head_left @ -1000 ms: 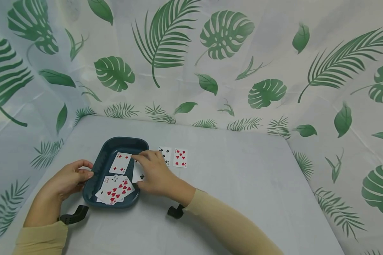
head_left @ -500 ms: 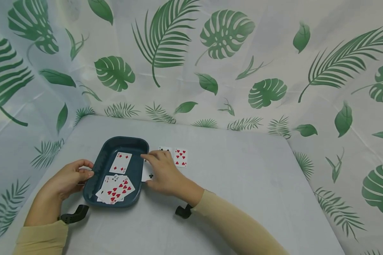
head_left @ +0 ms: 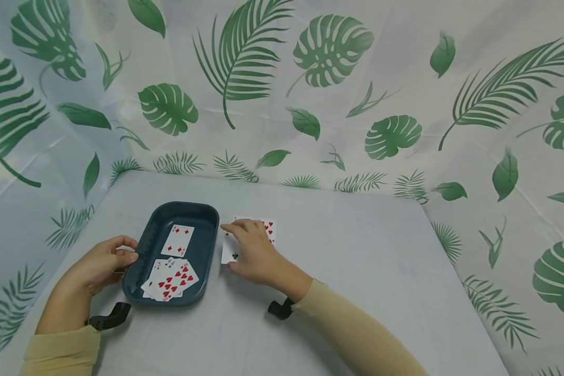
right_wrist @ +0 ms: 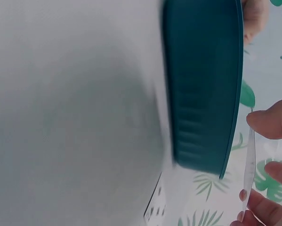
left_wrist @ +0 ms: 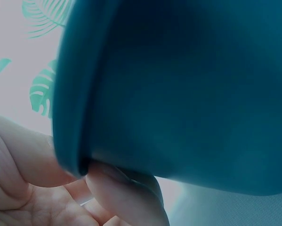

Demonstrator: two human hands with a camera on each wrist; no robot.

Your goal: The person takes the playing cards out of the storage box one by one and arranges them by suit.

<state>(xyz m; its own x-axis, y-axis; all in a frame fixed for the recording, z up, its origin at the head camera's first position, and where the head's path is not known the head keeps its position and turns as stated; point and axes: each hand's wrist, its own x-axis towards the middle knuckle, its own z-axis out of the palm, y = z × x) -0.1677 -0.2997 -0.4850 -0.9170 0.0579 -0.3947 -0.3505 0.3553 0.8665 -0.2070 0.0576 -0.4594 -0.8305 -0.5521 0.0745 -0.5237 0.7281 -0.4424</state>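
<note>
- The left hand (head_left: 98,263) has its fingers curled at the dark blue tray (head_left: 199,224), pinching the rim between thumb and fingertips. The tray stands just right of these fingers. It is probably light and stiff, so a rim pinch should steady it. Both match the frame from a second ago.
- Between the two hands' fingers, inside the tray, lie a diamonds card (head_left: 177,241) and, nearer the person, a fanned pile topped by a hearts card (head_left: 171,283).
- The right hand (head_left: 260,256) holds a clubs card (head_left: 228,255) by opposite edges, thumb at the near one, fingertips at the far one, spread about as wide as the card is long. The card looks slightly bowed; I judge it light, springy, rather slick and easily creased, best gripped by its edges with little squeeze. A second ago it overlapped the tray's right rim; now these fingers have carried it rightward, over the desk (head_left: 366,282).
- Behind the right fingers, a second hearts card (head_left: 270,230) is partly covered and another card (head_left: 241,218) shows only a strip; both were more exposed before.
</note>
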